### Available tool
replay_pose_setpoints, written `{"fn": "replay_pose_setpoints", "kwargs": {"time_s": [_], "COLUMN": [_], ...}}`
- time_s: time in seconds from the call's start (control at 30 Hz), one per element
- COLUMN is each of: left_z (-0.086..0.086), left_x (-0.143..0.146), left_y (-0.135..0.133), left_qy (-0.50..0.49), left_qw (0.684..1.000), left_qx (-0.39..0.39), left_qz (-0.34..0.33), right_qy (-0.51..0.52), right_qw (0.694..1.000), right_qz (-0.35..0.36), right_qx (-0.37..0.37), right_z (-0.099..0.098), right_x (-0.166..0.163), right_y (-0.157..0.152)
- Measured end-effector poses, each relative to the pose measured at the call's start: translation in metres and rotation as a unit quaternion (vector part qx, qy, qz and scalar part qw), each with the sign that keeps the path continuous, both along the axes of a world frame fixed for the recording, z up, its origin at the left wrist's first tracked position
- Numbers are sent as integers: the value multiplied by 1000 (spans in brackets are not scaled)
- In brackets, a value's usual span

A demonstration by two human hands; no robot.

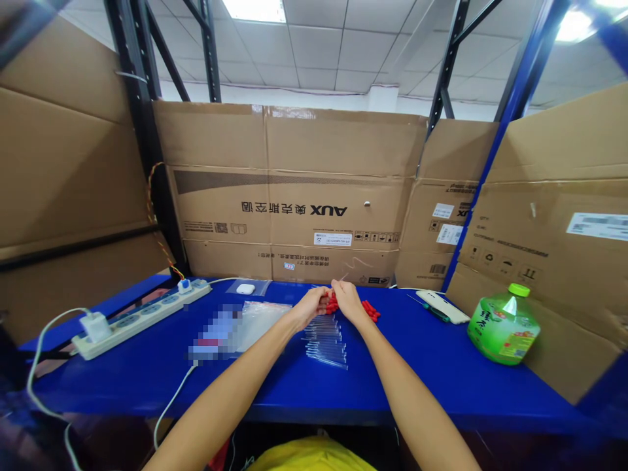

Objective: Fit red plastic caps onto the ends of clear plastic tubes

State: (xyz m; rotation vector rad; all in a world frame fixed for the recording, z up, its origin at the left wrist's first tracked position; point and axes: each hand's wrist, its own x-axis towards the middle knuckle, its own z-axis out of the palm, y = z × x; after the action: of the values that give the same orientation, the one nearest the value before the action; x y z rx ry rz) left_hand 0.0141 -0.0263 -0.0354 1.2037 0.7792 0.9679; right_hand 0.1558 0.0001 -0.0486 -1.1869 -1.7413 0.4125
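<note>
My left hand [311, 305] and my right hand [346, 296] meet over the far middle of the blue table [422, 366]. Between them they pinch small red caps [332, 303] and a thin clear tube whose end sticks up above my right fingers. A row of clear thin tubes [326, 340] lies on the table just below my hands. A few more red caps [371, 310] lie to the right of my right hand.
A white power strip [142, 316] with a plugged charger lies at the left. Clear plastic bags [260, 317] lie left of my hands. A green bottle [504, 325] stands at the right, a white device [442, 305] behind it. Cardboard walls surround the table.
</note>
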Motion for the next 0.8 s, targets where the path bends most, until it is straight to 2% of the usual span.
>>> {"fn": "replay_pose_setpoints", "kwargs": {"time_s": [0.17,0.27,0.33,0.4,0.5,0.63,0.7,0.8], "left_z": [6,7,8,9,8,1,-4,-9], "left_x": [-7,-11,-12,-12,-11,-9,-8,-6], "left_y": [-3,-3,-3,-4,-4,1,4,8], "left_qy": [19,27,32,41,68,107,116,122], "left_qw": [996,991,990,992,996,985,976,970], "left_qx": [-24,-24,-21,-11,27,132,177,199], "left_qz": [-84,-125,-133,-115,-55,28,52,68], "right_qy": [84,96,84,60,10,-66,-105,-148], "right_qw": [992,986,987,991,998,998,993,984], "right_qz": [78,126,134,115,60,-15,-52,-93], "right_qx": [-62,-53,-31,-4,12,-1,3,13], "right_z": [-1,1,3,5,7,3,1,0], "right_x": [11,11,10,9,6,-1,-5,-9], "right_y": [5,3,0,-3,-7,-9,-9,-9]}}
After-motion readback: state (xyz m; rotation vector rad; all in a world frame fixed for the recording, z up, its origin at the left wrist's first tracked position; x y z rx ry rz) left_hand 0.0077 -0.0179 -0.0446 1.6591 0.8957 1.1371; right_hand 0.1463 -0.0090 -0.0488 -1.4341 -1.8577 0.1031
